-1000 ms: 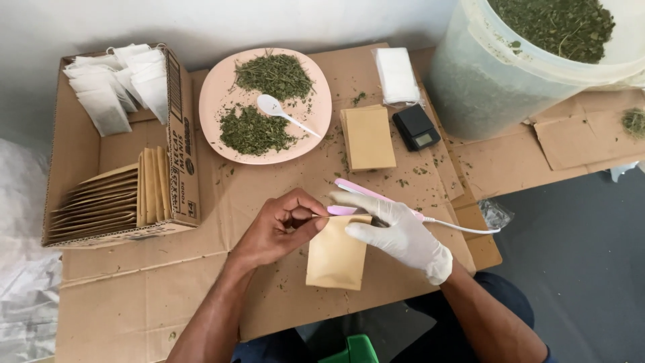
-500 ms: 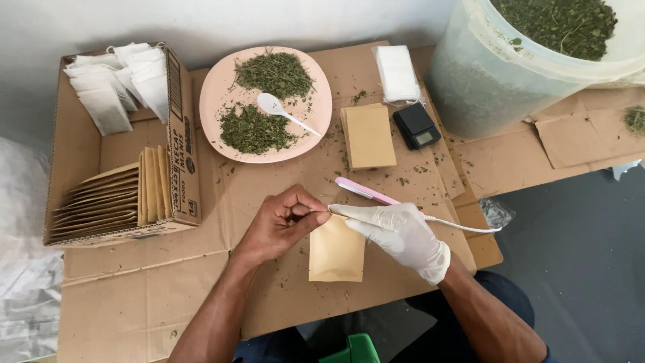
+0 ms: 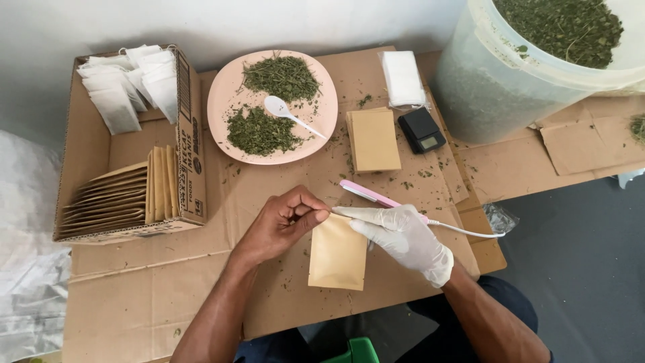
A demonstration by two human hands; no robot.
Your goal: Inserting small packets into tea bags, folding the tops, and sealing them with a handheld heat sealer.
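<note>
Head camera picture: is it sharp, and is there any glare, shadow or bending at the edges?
Head view: sharp and evenly lit, no glare; soft shadows under the left hand and gloved right hand on the brown pouch; the bucket bulges at the corner from wide-angle distortion.

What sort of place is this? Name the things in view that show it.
Probably a small hand-packing spot for dried herbs, set on flattened cardboard: a large bucket of dried green leaves, a pink plate with leaf piles, and brown paper pouches stacked in a box.

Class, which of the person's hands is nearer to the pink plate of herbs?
Left. The left hand sits just below the pink plate; the gloved right hand lies farther off, below and right.
</note>
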